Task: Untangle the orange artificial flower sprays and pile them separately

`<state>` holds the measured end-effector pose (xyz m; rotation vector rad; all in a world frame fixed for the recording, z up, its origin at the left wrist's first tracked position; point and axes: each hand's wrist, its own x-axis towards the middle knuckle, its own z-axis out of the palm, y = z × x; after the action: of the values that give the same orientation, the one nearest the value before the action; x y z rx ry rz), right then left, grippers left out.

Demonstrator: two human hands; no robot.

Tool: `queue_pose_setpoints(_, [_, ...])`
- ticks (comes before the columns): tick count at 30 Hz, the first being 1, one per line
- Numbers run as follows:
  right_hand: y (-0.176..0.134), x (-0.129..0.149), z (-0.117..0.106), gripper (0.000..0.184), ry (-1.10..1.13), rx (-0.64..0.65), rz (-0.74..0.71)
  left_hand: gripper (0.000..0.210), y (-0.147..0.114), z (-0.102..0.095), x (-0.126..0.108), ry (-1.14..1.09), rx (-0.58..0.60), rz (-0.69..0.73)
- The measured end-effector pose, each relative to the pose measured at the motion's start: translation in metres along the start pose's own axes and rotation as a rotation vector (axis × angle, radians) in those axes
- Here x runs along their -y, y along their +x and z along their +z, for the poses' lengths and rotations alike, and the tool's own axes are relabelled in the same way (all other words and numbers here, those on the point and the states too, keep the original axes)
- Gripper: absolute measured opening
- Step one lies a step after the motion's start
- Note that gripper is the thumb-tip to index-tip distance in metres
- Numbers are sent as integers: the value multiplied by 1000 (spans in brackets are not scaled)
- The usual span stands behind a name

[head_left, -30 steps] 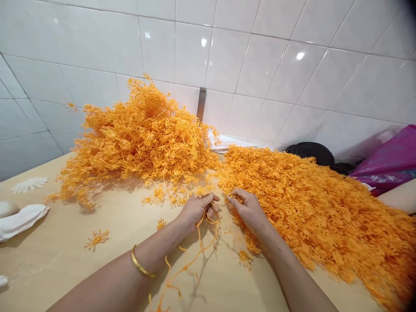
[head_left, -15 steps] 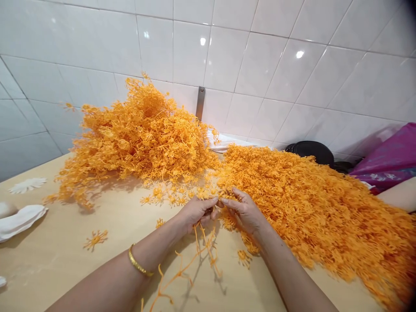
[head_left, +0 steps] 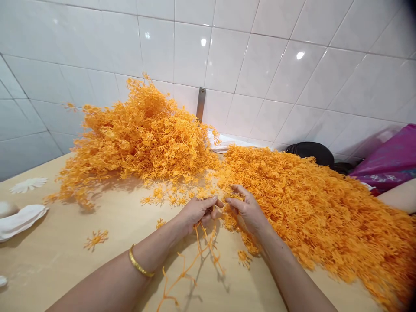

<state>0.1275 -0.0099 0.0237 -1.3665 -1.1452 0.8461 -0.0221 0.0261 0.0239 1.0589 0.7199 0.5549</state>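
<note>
An orange branched plastic stem (head_left: 186, 272) hangs from my left hand (head_left: 201, 212), whose thumb and fingers are pinched round its upper end. The thin bare twigs reach down toward the near edge of the view. Just right of those fingertips is my right hand (head_left: 245, 208), a small gap away, with thumb and forefinger apart. Orange bits show between them; whether they are held or lie behind cannot be made out. Beneath and beyond my right hand spreads a heap of small orange spidery pieces (head_left: 305, 208). One loose orange spidery piece (head_left: 244, 258) lies below my right hand.
A tall pile of orange branched sprays (head_left: 139, 138) stands at back left against the tiled wall (head_left: 234, 56). Another orange piece (head_left: 96, 239) and a white petal-shaped piece (head_left: 28, 185) lie on the tabletop (head_left: 65, 264). White cloth (head_left: 24, 221) is at left, a black round object (head_left: 313, 151) at back right, and another person's arm (head_left: 399, 195) at far right.
My right hand's fingertips have drawn slightly away from my left hand's, and its thumb and forefinger have parted. The hanging stem has swung a little to the right.
</note>
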Motion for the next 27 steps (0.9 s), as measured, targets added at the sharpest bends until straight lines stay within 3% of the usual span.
queue_pose_setpoints(7, [-1, 0, -3, 23, -152, 92, -96, 34, 3, -4, 3, -44, 27, 22])
queue_pose_setpoints(17, [0, 10, -1, 25, -567, -336, -311, 35, 3, 3, 4, 62, 26, 76])
queue_pose_setpoints(27, [4, 9, 9, 29, -499, -462, -231, 39, 8, 4, 11, 57, 16, 125])
